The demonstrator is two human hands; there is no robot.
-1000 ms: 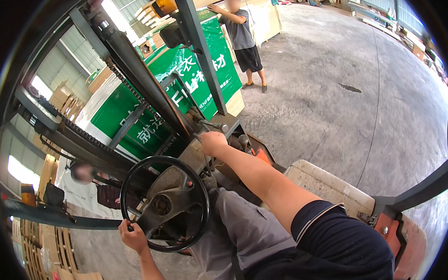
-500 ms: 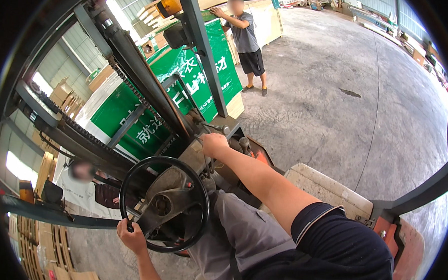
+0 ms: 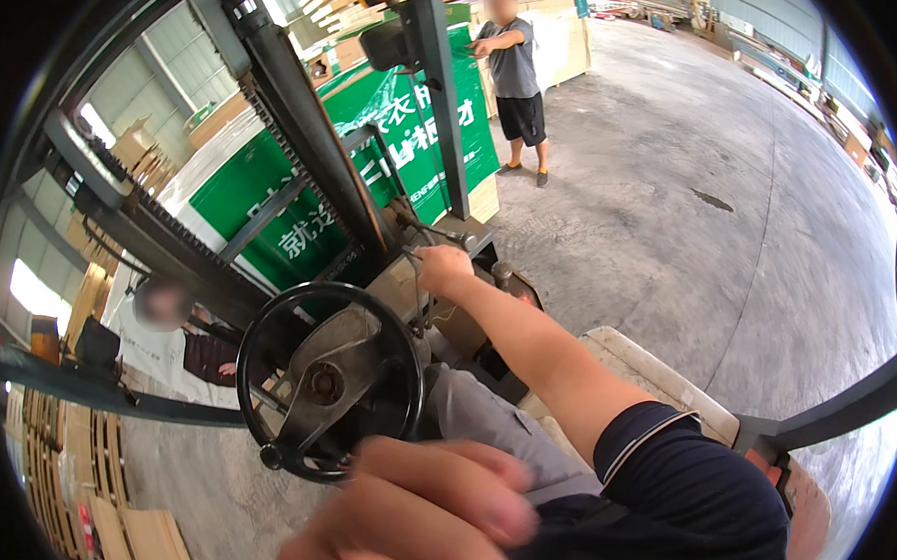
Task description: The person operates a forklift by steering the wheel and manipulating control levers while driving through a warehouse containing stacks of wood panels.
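Observation:
My left hand point(image 3: 409, 512) is raised close in front of me, blurred. Its fingers are loosely bent and somewhat apart, with nothing visible in them; the palm is hidden. Beyond it is the black steering wheel point(image 3: 325, 383) of a forklift, its round spinner knob point(image 3: 270, 456) at the lower left of the rim with no hand on it. Stretched forward, my right hand point(image 3: 444, 270) is closed around a control lever point(image 3: 413, 255) right of the wheel. Its fingers wrap over the lever's top and hide most of it.
Ahead, behind the dark mast point(image 3: 311, 116), stands a large stack in green printed wrap point(image 3: 361, 114). A person point(image 3: 515, 72) stands at its right side, one arm reaching toward it. Another person point(image 3: 207, 356) is at the left beyond the mast. Wooden pallets point(image 3: 70, 447) lie lower left.
My left hand has let go of the spinner knob and come up toward me. My right hand stays on the lever. The standing person's arm has come down from the stack's top.

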